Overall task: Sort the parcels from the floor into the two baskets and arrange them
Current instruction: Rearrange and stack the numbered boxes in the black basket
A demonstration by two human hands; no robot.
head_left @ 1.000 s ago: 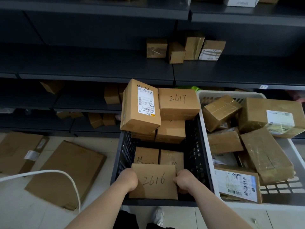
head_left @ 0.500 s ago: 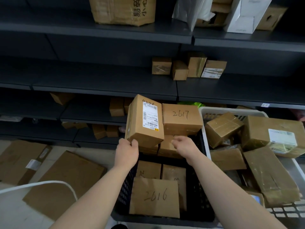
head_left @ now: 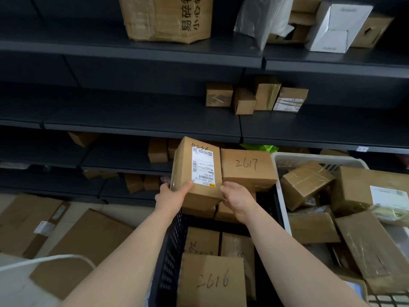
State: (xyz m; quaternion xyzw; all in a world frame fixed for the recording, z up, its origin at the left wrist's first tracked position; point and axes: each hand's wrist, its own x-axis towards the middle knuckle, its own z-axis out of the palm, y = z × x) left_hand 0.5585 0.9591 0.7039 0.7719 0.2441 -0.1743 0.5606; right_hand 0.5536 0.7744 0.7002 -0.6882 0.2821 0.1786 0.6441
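A tall labelled parcel (head_left: 197,171) stands tilted at the far end of the black basket (head_left: 170,247). My left hand (head_left: 171,194) grips its lower left corner and my right hand (head_left: 238,199) holds its lower right corner. Beside it on the right sits a box marked 2617 (head_left: 249,168). A flat parcel marked 2616 (head_left: 212,281) leans at the near end of the black basket, with two boxes behind it. The white basket (head_left: 281,189) on the right is full of several brown parcels.
Dark shelving (head_left: 137,122) rises behind the baskets, with small boxes (head_left: 254,99) on the middle shelf and bigger cartons above. Flat cardboard parcels (head_left: 88,242) lie on the floor at left. A white curved handle (head_left: 55,261) crosses the lower left.
Both hands let go of the 2616 parcel at the near end and reached to the far end. They now grip the tall labelled parcel; the view has tilted upward.
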